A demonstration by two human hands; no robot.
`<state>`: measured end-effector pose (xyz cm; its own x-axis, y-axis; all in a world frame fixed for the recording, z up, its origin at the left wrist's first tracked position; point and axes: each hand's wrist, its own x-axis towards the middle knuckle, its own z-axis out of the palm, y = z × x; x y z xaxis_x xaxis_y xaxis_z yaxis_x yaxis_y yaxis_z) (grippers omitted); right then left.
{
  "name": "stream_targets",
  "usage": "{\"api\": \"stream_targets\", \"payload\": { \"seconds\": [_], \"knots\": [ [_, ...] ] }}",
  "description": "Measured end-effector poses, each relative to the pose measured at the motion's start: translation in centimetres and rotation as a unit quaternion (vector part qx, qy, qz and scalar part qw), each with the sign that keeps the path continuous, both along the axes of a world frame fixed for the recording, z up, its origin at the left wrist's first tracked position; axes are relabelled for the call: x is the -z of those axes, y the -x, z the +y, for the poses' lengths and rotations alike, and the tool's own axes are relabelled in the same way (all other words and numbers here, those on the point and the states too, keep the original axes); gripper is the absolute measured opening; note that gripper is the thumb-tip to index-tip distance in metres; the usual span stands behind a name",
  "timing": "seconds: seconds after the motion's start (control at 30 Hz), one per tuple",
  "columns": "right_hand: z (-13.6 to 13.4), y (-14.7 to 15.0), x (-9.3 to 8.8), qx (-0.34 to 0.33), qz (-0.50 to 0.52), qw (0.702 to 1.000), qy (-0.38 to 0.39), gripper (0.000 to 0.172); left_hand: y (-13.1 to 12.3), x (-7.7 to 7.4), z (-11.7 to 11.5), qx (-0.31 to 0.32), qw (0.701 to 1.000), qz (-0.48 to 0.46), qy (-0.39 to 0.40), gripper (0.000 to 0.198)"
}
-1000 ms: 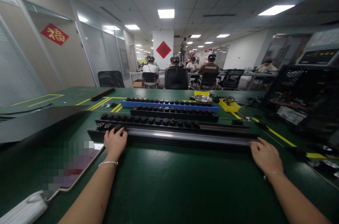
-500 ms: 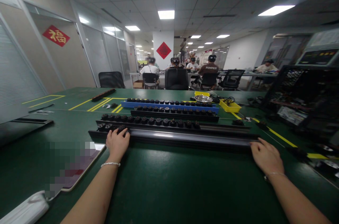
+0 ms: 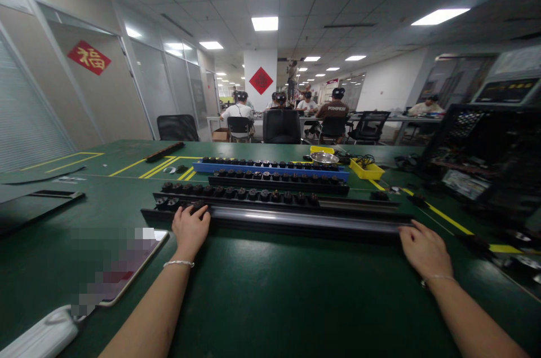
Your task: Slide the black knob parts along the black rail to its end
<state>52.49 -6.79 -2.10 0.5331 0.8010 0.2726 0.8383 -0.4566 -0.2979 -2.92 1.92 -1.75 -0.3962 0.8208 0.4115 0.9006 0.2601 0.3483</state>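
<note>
A long black channel rail (image 3: 296, 220) with a shiny inner face lies across the table before me. Round black socket modules (image 3: 167, 203) sit in its left end. My left hand (image 3: 191, 226) has its fingers curled over a dark module in the channel, which the fingers partly hide. At the rail's right end, my right hand (image 3: 426, 245) grips the rim, thumb and forefinger at the edge. Just behind stands a second black rail (image 3: 359, 203) with a row of socket modules (image 3: 240, 193).
Farther back lie another black rail (image 3: 279, 182) and a blue rail (image 3: 270, 169), both filled with modules. A metal dish (image 3: 324, 158) and yellow bin (image 3: 367, 169) stand at back right. A phone (image 3: 135, 270) lies left; an open dark equipment frame (image 3: 469, 149) stands right.
My left hand has slid slightly to the right along the rail. The right hand and rail stay in place. A grey sheet at the far left edge has shifted lower.
</note>
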Motion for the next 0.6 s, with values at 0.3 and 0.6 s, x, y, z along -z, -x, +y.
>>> {"api": "stream_targets", "payload": {
  "seconds": [0.3,0.6],
  "knots": [
    [0.2,-0.6,0.4,-0.005,-0.003,1.000,0.001,0.055,-0.3,-0.1,-0.2,-0.002,1.000,0.001,-0.009,0.035],
    [0.3,-0.7,0.6,0.002,-0.003,1.000,-0.021,0.053,-1.0,-0.2,-0.4,0.022,1.000,0.005,-0.015,0.033]
  ]
}}
